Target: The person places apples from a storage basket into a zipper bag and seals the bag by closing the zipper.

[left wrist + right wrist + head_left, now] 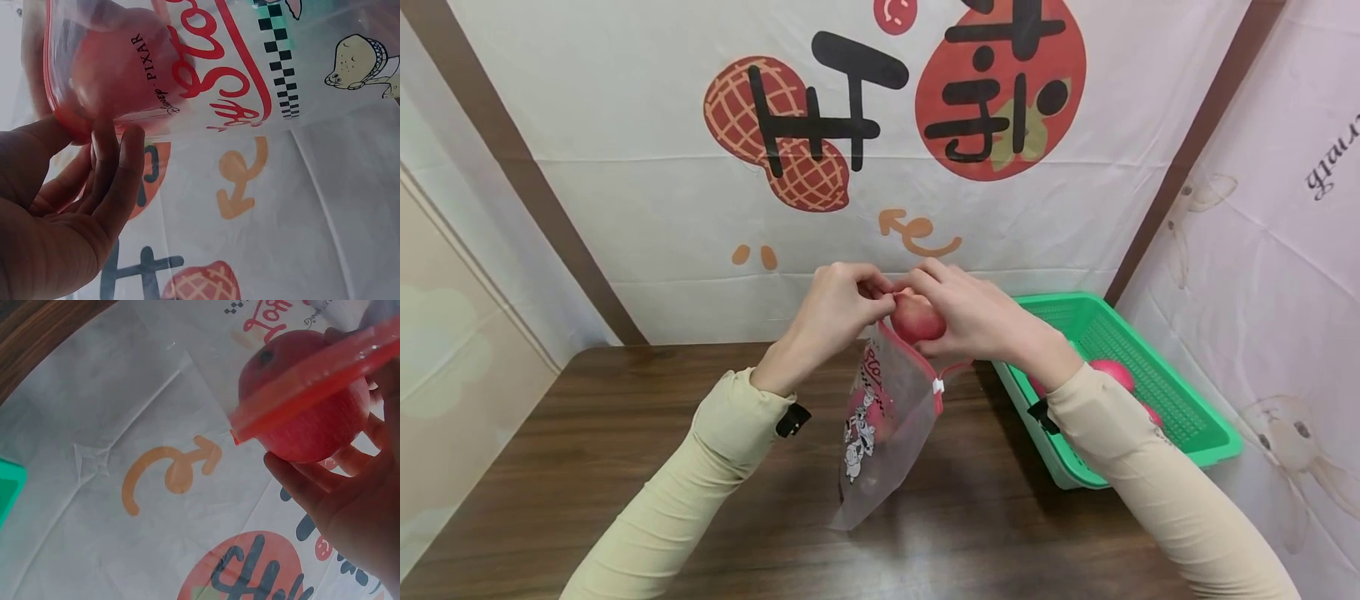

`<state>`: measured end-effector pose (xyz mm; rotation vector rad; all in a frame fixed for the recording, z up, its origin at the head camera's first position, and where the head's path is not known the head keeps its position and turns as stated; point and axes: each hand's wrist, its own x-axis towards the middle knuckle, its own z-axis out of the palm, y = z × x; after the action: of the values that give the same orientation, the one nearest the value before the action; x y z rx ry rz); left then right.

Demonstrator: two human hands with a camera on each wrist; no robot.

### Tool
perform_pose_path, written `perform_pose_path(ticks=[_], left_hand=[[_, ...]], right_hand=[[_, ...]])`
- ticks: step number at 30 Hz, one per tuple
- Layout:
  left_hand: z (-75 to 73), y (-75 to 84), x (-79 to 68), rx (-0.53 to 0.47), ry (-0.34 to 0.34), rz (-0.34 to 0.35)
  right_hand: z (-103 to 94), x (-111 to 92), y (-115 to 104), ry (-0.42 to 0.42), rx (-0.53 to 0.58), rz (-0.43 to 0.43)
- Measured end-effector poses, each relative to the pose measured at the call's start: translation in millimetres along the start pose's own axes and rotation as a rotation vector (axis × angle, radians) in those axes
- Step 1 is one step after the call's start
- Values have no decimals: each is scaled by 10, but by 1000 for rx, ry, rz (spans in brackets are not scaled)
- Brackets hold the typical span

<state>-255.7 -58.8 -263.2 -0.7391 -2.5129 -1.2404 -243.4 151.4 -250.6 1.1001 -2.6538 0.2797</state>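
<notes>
A clear zip bag (895,425) with a red zip edge, a white slider and cartoon print hangs upright over the table. At the rim's far corner my left hand (838,312) pinches the red edge between thumb and fingers. My right hand (973,312) grips a red apple (917,317) at the bag's mouth. In the right wrist view the red zip strip (319,381) crosses in front of that apple (312,437). Through the printed plastic, a reddish round shape shows lower in the bag.
A green basket (1180,417) stands on the right of the brown wooden table (700,500), partly behind my right forearm. Several pinkish-red fruits (1112,372) lie in it. A white printed cloth (647,208) hangs behind the table, with another cloth at the right side.
</notes>
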Motion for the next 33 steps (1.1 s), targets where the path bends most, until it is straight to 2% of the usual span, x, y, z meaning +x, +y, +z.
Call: perform_pose_path(ticks=[6,10,17,26,33], left_hand=[[6,-52,17,0,27,-5],[27,-114,37,6,18,-22],[55,-225,65,-1,23,-54],[104,-182,66,-13,0,-41],[145,-187,64,-11,-10,-26]], right_hand=[[54,52,-14,18,23,4],[48,13,10,26,9,7],[-36,-170,142,34,19,50],[-170,-443,442,35,36,137],[-186,-643,672,43,48,176]])
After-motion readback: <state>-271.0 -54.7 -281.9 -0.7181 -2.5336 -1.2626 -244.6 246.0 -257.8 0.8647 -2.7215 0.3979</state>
